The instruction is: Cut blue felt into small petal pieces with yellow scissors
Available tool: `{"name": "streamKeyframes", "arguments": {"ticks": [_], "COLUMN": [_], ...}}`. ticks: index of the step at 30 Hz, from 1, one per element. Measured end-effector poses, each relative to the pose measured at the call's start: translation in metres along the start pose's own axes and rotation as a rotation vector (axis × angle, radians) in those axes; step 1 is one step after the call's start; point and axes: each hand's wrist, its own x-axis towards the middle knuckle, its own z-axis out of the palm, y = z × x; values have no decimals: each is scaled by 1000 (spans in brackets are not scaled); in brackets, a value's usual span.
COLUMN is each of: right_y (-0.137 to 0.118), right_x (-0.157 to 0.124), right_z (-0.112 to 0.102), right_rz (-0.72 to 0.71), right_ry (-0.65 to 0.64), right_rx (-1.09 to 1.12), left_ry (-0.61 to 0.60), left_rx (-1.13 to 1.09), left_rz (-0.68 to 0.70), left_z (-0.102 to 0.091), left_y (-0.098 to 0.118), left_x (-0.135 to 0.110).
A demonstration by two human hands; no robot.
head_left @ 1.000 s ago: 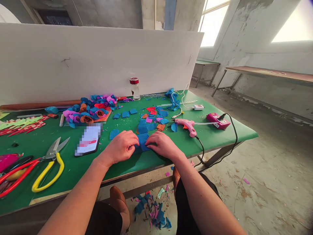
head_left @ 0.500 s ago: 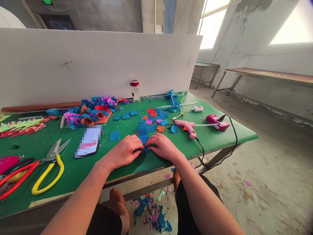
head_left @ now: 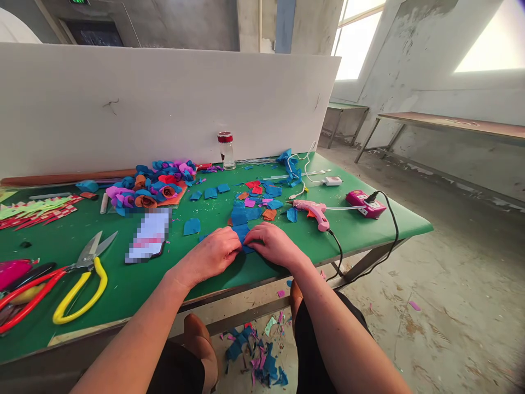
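While the blue paper [head_left: 243,233] lies left of the glue gun [head_left: 314,209], the left hand [head_left: 217,251] and right hand [head_left: 271,244] pinch its near part, fingers narrow, apparently shaping it; the next move seems to call for even pressure.

A green-topped table [head_left: 135,290] carries cut paper pieces [head_left: 239,212], mostly blue, scattered across its middle. Toward its left end, scissors [head_left: 87,261] with one yellow and one red handle lie with blades spread near the near edge, a phone [head_left: 147,238] to the right of the blades. Paper flowers [head_left: 145,201] sit heaped nearer the far edge, where a glass jar [head_left: 227,156] stands upright. A pink glue gun [head_left: 310,208] and a magenta power block [head_left: 366,205] lie toward the right edge.
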Motion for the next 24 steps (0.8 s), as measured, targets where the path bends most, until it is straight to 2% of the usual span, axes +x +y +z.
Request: {"name": "streamKeyframes", "arguments": {"ticks": [6,14,24], "right_y": [0,2,0], "right_x": [0,-1,0], "right_z": [0,2,0], "right_rz": [2,15,47], "right_ry": [15,12,19], "right_rx": [5,-12,-13], "left_ry": [24,-37,9], "left_rx": [-19,7,46], "left_rz": [-22,2,1], "left_z": [2,2,3], "left_y": [-1,-3,0], "left_x": [2,-2,0]}}
